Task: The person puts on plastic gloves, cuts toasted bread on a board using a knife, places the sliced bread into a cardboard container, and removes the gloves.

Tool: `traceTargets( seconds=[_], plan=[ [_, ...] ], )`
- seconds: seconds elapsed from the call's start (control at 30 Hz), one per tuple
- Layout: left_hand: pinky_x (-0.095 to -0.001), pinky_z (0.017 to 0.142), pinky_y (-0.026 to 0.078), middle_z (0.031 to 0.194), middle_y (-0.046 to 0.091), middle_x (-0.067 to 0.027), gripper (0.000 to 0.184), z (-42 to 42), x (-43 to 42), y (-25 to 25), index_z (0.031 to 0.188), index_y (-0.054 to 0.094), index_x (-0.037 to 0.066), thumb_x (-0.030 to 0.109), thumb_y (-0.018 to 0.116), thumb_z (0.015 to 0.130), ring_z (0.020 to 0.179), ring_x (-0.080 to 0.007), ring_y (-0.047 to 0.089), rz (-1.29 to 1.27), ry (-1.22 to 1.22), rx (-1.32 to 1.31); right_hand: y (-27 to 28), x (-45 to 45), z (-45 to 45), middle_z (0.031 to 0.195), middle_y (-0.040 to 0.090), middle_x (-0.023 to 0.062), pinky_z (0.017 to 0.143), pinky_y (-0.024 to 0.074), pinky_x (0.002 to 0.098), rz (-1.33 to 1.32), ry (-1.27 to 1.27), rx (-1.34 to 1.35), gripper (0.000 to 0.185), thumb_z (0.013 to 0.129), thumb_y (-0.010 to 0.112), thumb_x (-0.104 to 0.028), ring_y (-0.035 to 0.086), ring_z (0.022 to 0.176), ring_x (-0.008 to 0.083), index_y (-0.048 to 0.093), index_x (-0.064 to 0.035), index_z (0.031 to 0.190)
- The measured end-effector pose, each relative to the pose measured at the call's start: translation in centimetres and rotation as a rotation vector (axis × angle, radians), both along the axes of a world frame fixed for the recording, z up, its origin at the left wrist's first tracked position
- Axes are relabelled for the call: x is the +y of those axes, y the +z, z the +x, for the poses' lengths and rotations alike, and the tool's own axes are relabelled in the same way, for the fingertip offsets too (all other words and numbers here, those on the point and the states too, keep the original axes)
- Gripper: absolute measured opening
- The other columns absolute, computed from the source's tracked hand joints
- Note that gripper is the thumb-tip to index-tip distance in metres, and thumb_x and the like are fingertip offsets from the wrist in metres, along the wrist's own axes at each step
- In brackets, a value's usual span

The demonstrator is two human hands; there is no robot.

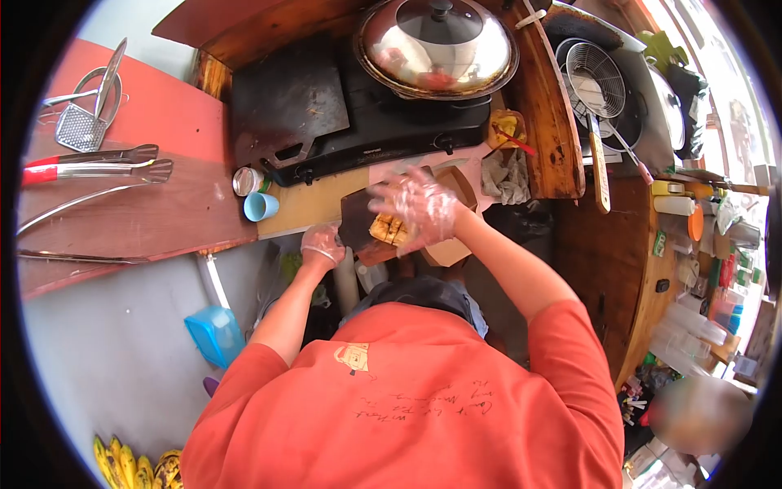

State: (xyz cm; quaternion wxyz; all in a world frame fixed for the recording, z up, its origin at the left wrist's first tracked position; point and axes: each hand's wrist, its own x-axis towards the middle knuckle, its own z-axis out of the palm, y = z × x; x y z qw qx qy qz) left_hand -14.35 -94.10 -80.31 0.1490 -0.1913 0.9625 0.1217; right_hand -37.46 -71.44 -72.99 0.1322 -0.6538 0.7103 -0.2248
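In the head view, my left hand [322,243], in a clear plastic glove, is closed at the left edge of a dark brown board [356,213]. On the board lies a golden-brown food piece [383,229] cut into several portions. My right hand [417,209], also gloved in clear plastic, hovers over the food with its fingers apart, slightly smeared by motion. It partly hides the food and the board. An open cardboard box [447,253] shows under and beside the right hand.
Ahead stands a black gas stove [383,134] with a lidded pan [440,49] and a dark metal plate [285,90]. A blue cup [261,207], a tin [247,181] and a yellow-filled container [507,128] stand nearby. Tongs [98,165] lie left; strainers [595,80] are at the right.
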Motion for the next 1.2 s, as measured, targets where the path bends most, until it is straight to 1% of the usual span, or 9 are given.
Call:
traceTargets(
  seconds=[0.1,0.2,0.23,0.53,0.73,0.83,0.9,1.07,1.2],
  plan=[
    [-0.0449,0.090,0.054,0.101,0.072,-0.0180,0.036,-0.2,0.0,0.5,0.106,0.072,0.007,0.020,0.065,0.074,0.100,-0.0365,0.068,-0.020,-0.013,0.028,-1.5,-2.9,-0.5,0.163,0.034,0.0053,0.126,0.0034,0.0599,0.212,0.500,0.205,0.114,0.062,0.079,-0.073,0.021,0.154,0.0334,0.035,-0.0278,0.157],
    [-0.0459,0.087,0.054,0.097,0.072,-0.0182,0.032,-0.3,-0.2,0.4,0.102,0.072,0.007,0.021,0.066,0.074,0.097,-0.0366,0.068,-0.011,-0.006,0.075,-2.4,-4.7,-1.5,0.163,0.035,0.0045,0.126,0.0050,0.0602,0.299,0.627,0.309,0.115,0.060,0.077,-0.076,0.023,0.154,0.0329,0.035,-0.0290,0.157],
    [-0.0462,0.086,0.054,0.096,0.072,-0.0182,0.030,-0.3,-0.3,0.3,0.100,0.072,0.007,0.021,0.067,0.074,0.095,-0.0364,0.068,0.008,-0.010,0.080,-2.5,-4.8,-1.7,0.162,0.037,0.0027,0.124,0.0153,0.0592,0.286,0.616,0.298,0.107,0.064,0.079,-0.071,0.028,0.151,0.0316,0.037,-0.0322,0.155],
    [-0.0444,0.088,0.052,0.095,0.072,-0.0160,0.025,0.5,-1.2,-1.3,0.091,0.071,0.006,0.020,0.069,0.071,0.095,-0.0340,0.068,0.041,-0.030,0.164,-4.5,-4.9,0.0,0.158,0.043,0.0004,0.122,0.0228,0.0568,0.274,0.489,0.252,0.107,0.069,0.072,-0.076,0.043,0.142,0.0304,0.033,-0.0318,0.158],
    [-0.0441,0.091,0.050,0.098,0.073,-0.0151,0.032,0.3,-1.4,-1.6,0.098,0.072,0.006,0.019,0.069,0.069,0.098,-0.0329,0.068,0.021,-0.039,0.036,-4.3,-4.4,0.9,0.156,0.045,0.0045,0.123,0.0185,0.0580,0.391,0.340,0.264,0.099,0.075,0.070,-0.071,0.043,0.142,0.0297,0.034,-0.0282,0.158],
    [-0.0446,0.093,0.050,0.099,0.073,-0.0149,0.033,0.5,-1.5,-2.2,0.099,0.073,0.006,0.018,0.067,0.068,0.099,-0.0324,0.068,0.042,-0.044,0.074,-4.3,-3.6,1.8,0.153,0.047,0.0064,0.123,0.0171,0.0592,0.352,0.212,0.196,0.099,0.072,0.070,-0.072,0.046,0.139,0.0309,0.038,-0.0283,0.155],
    [-0.0472,0.084,0.052,0.093,0.071,-0.0175,0.031,0.7,-1.4,-2.3,0.095,0.072,0.005,0.019,0.069,0.068,0.091,-0.0372,0.067,0.050,-0.036,0.159,-4.2,-3.6,2.1,0.154,0.046,0.0067,0.122,0.0168,0.0607,0.278,0.222,0.210,0.097,0.073,0.069,-0.071,0.046,0.139,0.0314,0.038,-0.0286,0.155],
    [-0.0476,0.084,0.052,0.092,0.071,-0.0175,0.029,0.7,-0.9,-2.2,0.093,0.072,0.004,0.018,0.069,0.068,0.091,-0.0373,0.067,0.074,-0.030,0.260,-3.3,-4.5,3.1,0.155,0.044,0.0077,0.121,0.0166,0.0642,0.236,0.250,0.223,0.089,0.078,0.067,-0.068,0.046,0.138,0.0321,0.040,-0.0291,0.153],
    [-0.0471,0.084,0.052,0.091,0.071,-0.0181,0.030,0.8,-0.6,-1.8,0.095,0.073,0.004,0.019,0.069,0.068,0.090,-0.0378,0.067,0.054,-0.032,0.321,-3.5,-4.6,3.3,0.154,0.046,0.0076,0.121,0.0167,0.0646,0.283,0.251,0.235,0.080,0.080,0.067,-0.066,0.047,0.136,0.0320,0.050,-0.0272,0.147]
  ],
)
